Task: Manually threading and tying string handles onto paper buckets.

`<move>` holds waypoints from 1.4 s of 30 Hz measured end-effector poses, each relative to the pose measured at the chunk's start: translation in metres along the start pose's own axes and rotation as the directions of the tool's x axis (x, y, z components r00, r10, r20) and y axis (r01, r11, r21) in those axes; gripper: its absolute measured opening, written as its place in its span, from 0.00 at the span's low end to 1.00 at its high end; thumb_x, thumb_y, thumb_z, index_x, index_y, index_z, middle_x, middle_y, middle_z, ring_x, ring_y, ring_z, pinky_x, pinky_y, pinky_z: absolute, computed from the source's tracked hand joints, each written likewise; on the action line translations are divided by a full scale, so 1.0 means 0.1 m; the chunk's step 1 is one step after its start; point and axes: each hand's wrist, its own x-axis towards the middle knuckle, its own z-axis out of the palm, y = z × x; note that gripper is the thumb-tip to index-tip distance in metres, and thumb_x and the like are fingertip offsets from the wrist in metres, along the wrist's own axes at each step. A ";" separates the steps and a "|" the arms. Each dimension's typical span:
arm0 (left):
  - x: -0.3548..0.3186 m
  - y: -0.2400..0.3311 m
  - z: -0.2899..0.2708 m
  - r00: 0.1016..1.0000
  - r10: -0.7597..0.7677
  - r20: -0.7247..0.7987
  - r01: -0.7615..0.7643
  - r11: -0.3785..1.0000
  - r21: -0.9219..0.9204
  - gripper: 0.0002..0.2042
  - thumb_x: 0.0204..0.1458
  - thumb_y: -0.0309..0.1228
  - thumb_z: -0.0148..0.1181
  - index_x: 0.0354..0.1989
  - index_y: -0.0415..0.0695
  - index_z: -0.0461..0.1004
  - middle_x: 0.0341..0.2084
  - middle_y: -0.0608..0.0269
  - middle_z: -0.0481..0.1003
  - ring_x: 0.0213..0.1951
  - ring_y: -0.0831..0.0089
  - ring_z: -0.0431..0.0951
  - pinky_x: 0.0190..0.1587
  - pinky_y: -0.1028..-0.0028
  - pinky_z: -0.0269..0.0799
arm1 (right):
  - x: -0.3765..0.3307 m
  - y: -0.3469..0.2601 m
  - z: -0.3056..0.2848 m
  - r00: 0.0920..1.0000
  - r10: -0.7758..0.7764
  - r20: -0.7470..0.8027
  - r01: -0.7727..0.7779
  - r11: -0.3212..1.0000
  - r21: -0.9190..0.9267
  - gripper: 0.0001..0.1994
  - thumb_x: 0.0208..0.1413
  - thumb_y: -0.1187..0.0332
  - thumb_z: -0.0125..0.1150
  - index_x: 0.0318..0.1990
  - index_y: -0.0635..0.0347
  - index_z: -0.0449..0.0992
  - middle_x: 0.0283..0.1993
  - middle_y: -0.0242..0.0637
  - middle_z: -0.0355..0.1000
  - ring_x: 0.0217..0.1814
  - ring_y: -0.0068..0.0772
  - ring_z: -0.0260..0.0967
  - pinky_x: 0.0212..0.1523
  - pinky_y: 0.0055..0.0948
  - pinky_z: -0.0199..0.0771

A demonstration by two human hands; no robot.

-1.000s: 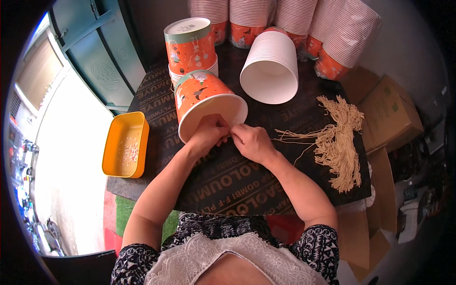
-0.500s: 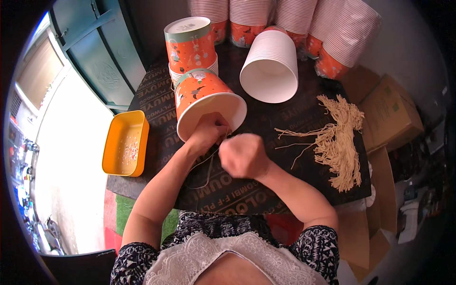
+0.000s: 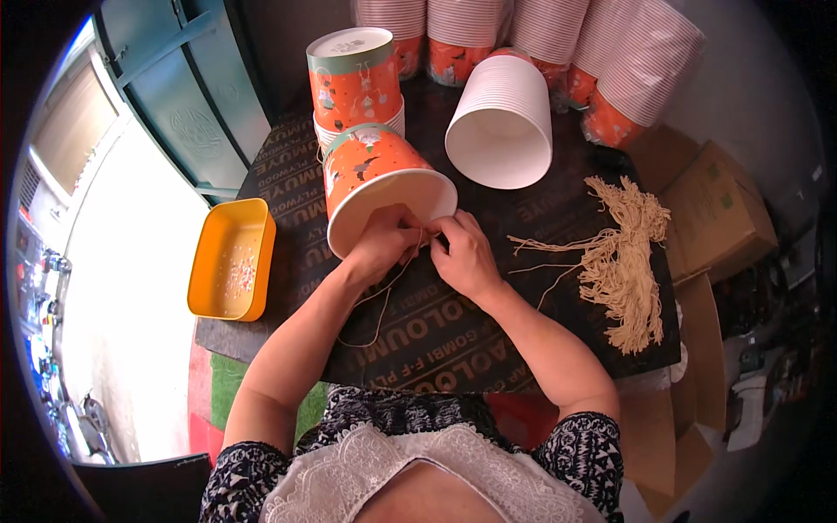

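An orange paper bucket (image 3: 375, 170) with a green band and printed figures lies tilted on its side, its white mouth facing me. My left hand (image 3: 388, 240) reaches into that mouth, fingers pinched on a thin beige string (image 3: 381, 318) by the rim. Just right of it, my right hand (image 3: 464, 253) pinches the string too, its fingertips at the rim's edge and almost meeting the left ones. A loose end of the string curls down onto the dark table below my hands. The bucket's inside is partly hidden behind my left hand.
A yellow tub (image 3: 231, 261) with small colourful bits stands at left. A bundle of beige strings (image 3: 632, 270) lies at right. Behind are upside-down stacked buckets (image 3: 353, 83), a white-mouthed stack on its side (image 3: 499, 122) and several wrapped stacks (image 3: 645, 65). Cardboard boxes (image 3: 724, 205) sit beyond the right edge.
My right hand has gone from a blurred fist below the rim up to the bucket's edge, its fingers now pinching. My left hand stays nearly in place.
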 end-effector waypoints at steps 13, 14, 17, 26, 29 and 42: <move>-0.02 -0.04 0.04 0.998 0.016 -0.062 -0.013 0.999 0.043 0.03 0.49 0.21 0.55 0.29 0.36 0.68 0.19 0.61 0.71 0.19 0.77 0.68 0.20 0.78 0.62 | 0.00 0.10 0.04 1.000 -0.001 0.014 0.001 1.000 0.014 0.09 0.44 0.78 0.61 0.33 0.67 0.69 0.38 0.49 0.67 0.45 0.53 0.66 0.45 0.44 0.69; -0.02 -0.03 0.05 0.997 0.018 -0.080 -0.010 0.995 0.098 0.03 0.49 0.22 0.56 0.29 0.37 0.68 0.19 0.61 0.71 0.19 0.77 0.69 0.20 0.78 0.63 | 0.00 0.10 0.05 1.000 -0.004 0.004 0.004 1.000 0.024 0.09 0.43 0.79 0.61 0.32 0.67 0.68 0.37 0.49 0.67 0.44 0.53 0.67 0.44 0.45 0.69; -0.03 -0.06 0.10 0.985 0.111 -0.135 -0.086 0.980 0.178 0.02 0.47 0.19 0.56 0.26 0.35 0.70 0.19 0.60 0.72 0.19 0.76 0.71 0.21 0.77 0.65 | 0.01 0.10 0.06 0.999 -0.026 -0.024 0.027 0.999 0.035 0.08 0.43 0.79 0.60 0.31 0.67 0.68 0.35 0.48 0.67 0.42 0.53 0.67 0.42 0.46 0.68; -0.03 -0.21 0.14 0.852 0.522 -0.045 -0.373 0.665 0.648 0.04 0.43 0.19 0.57 0.29 0.37 0.73 0.25 0.46 0.74 0.31 0.49 0.76 0.35 0.61 0.71 | 0.00 0.13 0.08 0.999 -0.028 -0.046 0.030 0.999 0.037 0.06 0.43 0.78 0.60 0.29 0.66 0.70 0.33 0.48 0.67 0.40 0.53 0.67 0.41 0.46 0.68; -0.05 -0.16 0.15 0.802 0.596 0.047 -0.449 0.549 0.704 0.03 0.45 0.20 0.57 0.29 0.38 0.72 0.28 0.48 0.74 0.34 0.49 0.74 0.36 0.61 0.70 | 0.00 0.12 0.06 0.999 -0.028 -0.042 0.030 0.999 0.038 0.05 0.44 0.78 0.59 0.29 0.66 0.71 0.34 0.49 0.68 0.41 0.53 0.67 0.42 0.45 0.68; -0.02 -0.27 0.18 0.820 0.567 0.078 -0.345 0.380 0.858 0.07 0.45 0.21 0.53 0.34 0.37 0.67 0.32 0.44 0.73 0.36 0.46 0.74 0.38 0.56 0.71 | 0.00 0.16 0.07 0.998 -0.059 -0.038 0.060 0.998 0.027 0.05 0.44 0.77 0.60 0.29 0.66 0.71 0.34 0.50 0.69 0.41 0.54 0.67 0.43 0.45 0.68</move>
